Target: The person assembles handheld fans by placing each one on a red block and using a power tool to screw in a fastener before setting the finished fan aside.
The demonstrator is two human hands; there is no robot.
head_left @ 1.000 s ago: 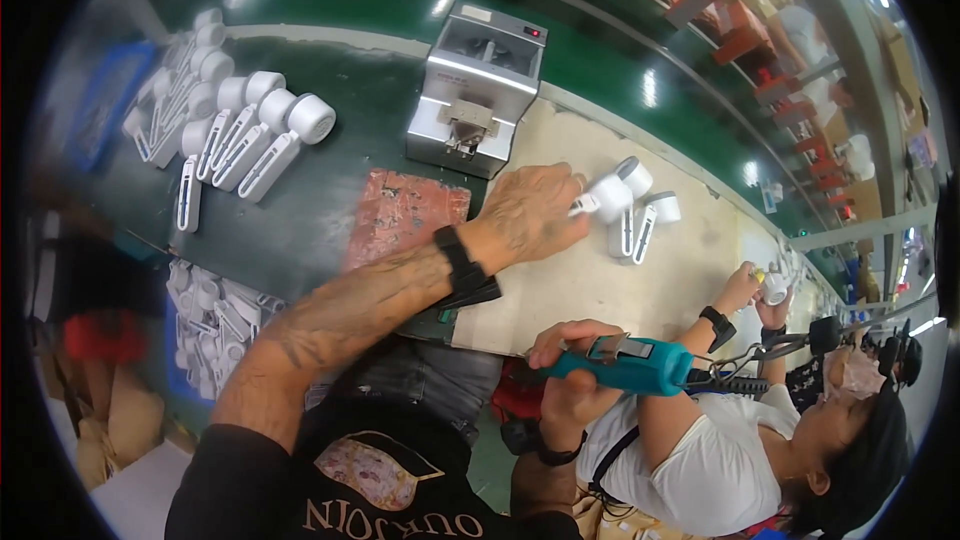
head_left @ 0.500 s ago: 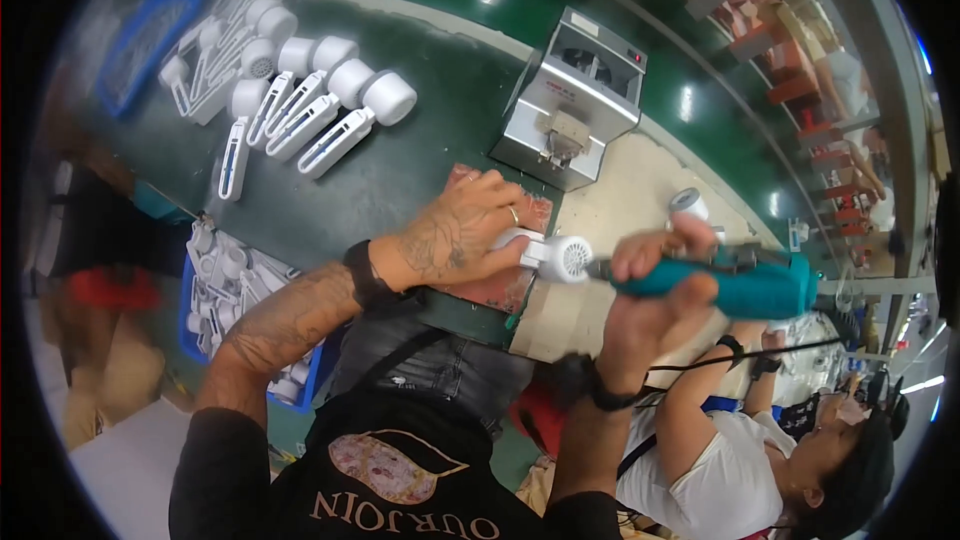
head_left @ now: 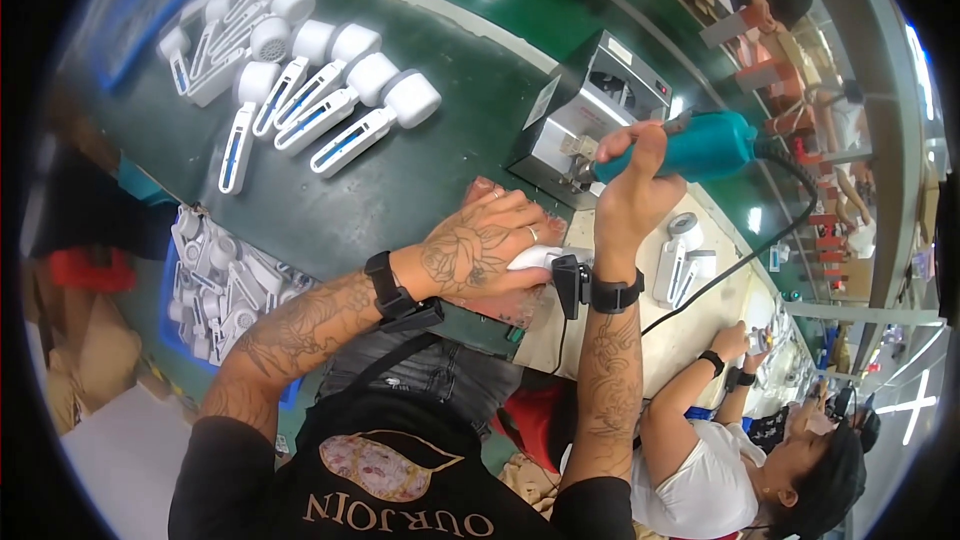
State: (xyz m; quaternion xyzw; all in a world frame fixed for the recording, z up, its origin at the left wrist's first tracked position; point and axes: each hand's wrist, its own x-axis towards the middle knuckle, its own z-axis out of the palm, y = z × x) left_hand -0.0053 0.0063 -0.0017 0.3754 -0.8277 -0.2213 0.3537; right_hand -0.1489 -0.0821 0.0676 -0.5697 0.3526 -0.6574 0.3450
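My left hand (head_left: 480, 243) lies over a white handheld appliance (head_left: 537, 257) and presses it onto a reddish-brown pad (head_left: 510, 308). Much of the appliance is hidden by that hand and my right wrist. In my right hand (head_left: 638, 198) is a corded teal electric screwdriver (head_left: 705, 145), held about level. Its front end points left, at the outlet of a silver box-shaped screw feeder (head_left: 565, 118); whether the bit touches cannot be made out.
Several white appliances (head_left: 352, 140) lie in rows at the back left, near a blue basket (head_left: 140, 15). A blue crate (head_left: 172, 315) of white parts stands left of me. More white units (head_left: 675, 270) lie at right. A co-worker (head_left: 700, 470) sits at right; the cord (head_left: 735, 260) crosses there.
My right hand has lifted the screwdriver from the appliance's round grilled head and carried it forward to the screw feeder. My left hand has stayed on the appliance.
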